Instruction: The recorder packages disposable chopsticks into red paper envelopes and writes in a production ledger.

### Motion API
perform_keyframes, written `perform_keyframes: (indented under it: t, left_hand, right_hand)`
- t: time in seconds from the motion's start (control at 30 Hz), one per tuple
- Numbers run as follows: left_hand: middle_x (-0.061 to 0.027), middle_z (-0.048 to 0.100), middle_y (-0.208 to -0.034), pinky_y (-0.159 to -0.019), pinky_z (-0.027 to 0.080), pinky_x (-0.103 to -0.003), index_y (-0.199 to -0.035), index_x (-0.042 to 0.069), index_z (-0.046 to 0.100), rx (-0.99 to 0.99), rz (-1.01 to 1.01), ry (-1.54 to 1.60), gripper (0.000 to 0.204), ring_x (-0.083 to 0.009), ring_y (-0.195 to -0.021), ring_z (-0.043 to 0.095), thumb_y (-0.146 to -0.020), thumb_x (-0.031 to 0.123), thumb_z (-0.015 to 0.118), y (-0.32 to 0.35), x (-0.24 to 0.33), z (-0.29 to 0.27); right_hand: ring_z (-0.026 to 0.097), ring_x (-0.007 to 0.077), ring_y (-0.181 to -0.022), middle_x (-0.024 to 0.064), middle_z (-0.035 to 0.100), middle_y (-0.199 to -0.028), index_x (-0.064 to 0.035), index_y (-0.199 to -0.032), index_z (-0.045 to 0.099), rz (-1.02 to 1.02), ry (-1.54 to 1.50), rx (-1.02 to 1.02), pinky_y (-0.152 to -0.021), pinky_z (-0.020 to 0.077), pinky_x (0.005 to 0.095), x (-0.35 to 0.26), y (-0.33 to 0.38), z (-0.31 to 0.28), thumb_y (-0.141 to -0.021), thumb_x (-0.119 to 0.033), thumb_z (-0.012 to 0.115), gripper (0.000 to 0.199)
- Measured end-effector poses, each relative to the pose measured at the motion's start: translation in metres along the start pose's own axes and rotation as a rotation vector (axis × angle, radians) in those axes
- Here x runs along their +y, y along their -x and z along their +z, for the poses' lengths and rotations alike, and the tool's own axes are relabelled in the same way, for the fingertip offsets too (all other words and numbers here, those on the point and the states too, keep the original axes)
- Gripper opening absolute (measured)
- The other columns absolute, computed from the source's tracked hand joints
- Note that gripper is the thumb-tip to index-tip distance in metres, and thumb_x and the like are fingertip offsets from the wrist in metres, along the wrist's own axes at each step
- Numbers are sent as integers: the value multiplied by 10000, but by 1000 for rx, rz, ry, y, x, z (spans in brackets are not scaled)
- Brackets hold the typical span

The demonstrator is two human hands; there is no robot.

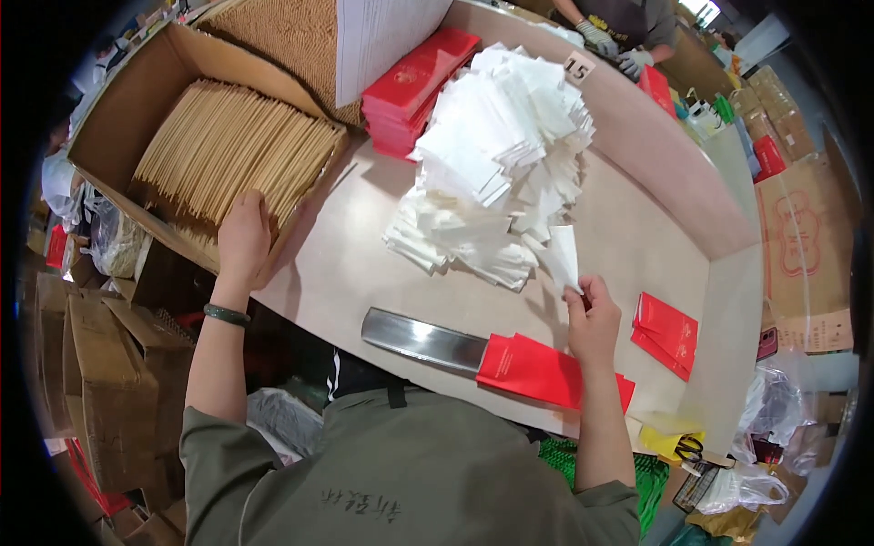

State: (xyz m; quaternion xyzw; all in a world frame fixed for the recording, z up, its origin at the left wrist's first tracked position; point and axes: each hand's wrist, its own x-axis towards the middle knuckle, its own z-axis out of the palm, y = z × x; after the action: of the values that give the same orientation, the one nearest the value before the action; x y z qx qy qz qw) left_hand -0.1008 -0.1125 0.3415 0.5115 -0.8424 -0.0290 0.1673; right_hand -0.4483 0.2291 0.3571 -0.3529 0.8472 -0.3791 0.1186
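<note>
My left hand (243, 238) rests on the near end of a layer of thin wooden sticks (228, 150) packed in an open cardboard box (137, 91), fingers curled over them. My right hand (592, 318) pinches one white paper napkin (563, 255) at the edge of a big loose heap of white napkins (496, 164). Just below that hand lies a red paper sleeve (537, 369) slipped over the end of a flat metal chute (419, 338) at the table's near edge.
A small stack of red sleeves (665, 332) lies right of my hand, and a taller red stack (414, 86) sits behind the napkins. Another person's gloved hands (614, 50) work at the far side. Cardboard boxes (100, 382) and plastic bags (774, 409) crowd the floor around the table (655, 227).
</note>
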Motion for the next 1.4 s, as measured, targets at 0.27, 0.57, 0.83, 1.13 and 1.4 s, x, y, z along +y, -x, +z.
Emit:
perform_keyframes:
  t: [0.27,0.57,0.83,1.13,1.4]
  left_hand:
    - [-174,661,-917,-740,494,-468,-1013,24,595,-116,11,94,258,-396,-877,625,-967,277,573,0,19,2]
    - [-261,640,-835,-694,508,-522,-860,-33,606,-156,112,-86,438,-444,-775,636,-951,394,571,10,31,-30]
    - [-261,625,-827,-696,480,-516,-1072,8,504,147,-191,149,204,-464,-846,609,-1004,193,452,26,15,-19]
    - [-190,638,-866,-694,490,-473,-1025,52,613,32,104,181,175,-398,-815,613,-959,205,559,31,18,-17]
    - [-169,652,-929,-720,516,-451,-1096,78,659,-15,-53,57,285,-361,-864,636,-878,257,692,68,45,-15]
  right_hand:
    - [599,318,-898,140,607,-857,14,-882,676,-325,183,-496,-778,486,427,-47,61,62,-856,-108,673,125]
    - [581,333,-913,125,608,-968,-42,-963,664,-587,159,-270,-801,476,426,-50,75,61,-784,-87,736,198]
    - [602,320,-934,127,636,-1009,-32,-946,671,-554,92,-148,-805,496,399,-30,86,38,-810,-75,730,154]
    - [615,313,-918,129,638,-981,-27,-909,675,-558,84,-122,-790,502,400,-25,83,32,-810,-65,723,116]
    - [616,310,-907,136,636,-983,-15,-904,668,-590,68,-147,-773,506,396,-34,80,42,-798,-51,720,123]
